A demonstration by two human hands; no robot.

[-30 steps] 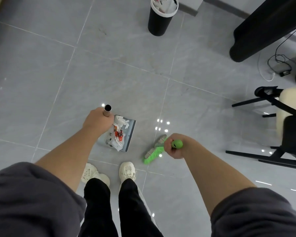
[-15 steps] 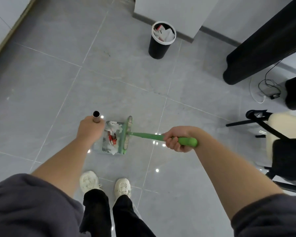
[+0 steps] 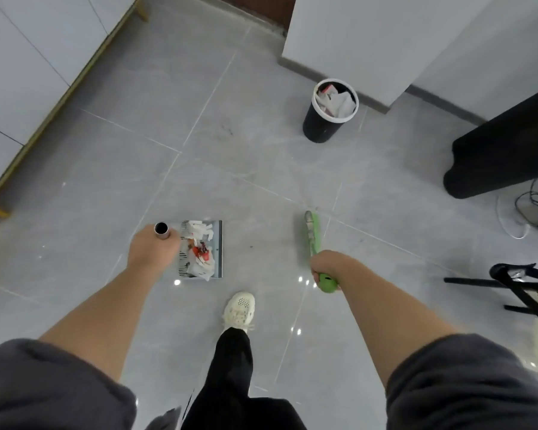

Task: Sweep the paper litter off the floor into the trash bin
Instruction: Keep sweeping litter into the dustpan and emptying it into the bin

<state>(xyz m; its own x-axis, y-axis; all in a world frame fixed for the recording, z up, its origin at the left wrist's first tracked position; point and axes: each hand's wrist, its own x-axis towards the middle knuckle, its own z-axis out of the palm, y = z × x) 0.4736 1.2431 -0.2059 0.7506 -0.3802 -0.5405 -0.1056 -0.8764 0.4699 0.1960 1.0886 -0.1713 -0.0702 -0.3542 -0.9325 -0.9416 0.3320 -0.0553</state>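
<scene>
Head view is showing your left hand (image 3: pixel 151 254) wrapping its fingers around the metal tube handle (image 3: pixel 161 231) of the dustpan (image 3: pixel 220 249), with the tube's hollow round end poking up above your knuckles. Just right of that hand, the flat grey pan with slotted sides is sitting on the glossy grey tiled floor (image 3: pixel 106 169). The paper litter (image 3: pixel 199 256) is lying heaped inside it: crumpled white scraps with a few red bits.

Further right, nearer you than both hands, your cream perforated shoe (image 3: pixel 239 310) is resting on the tile. Your right hand (image 3: pixel 325 268) is gripping the smooth bright-green plastic handle of the broom (image 3: pixel 312 234). Its long narrow head is reaching up and away from your fist, low over the tile; whether the bristles are touching it cannot be told.

Well beyond the right hand, the round black trash bin (image 3: pixel 320 125) with a white rim is standing upright beside a white wall corner (image 3: pixel 339 41), with crumpled paper showing inside. Far right of that hand, a black-legged chair (image 3: pixel 516 283) is standing.
</scene>
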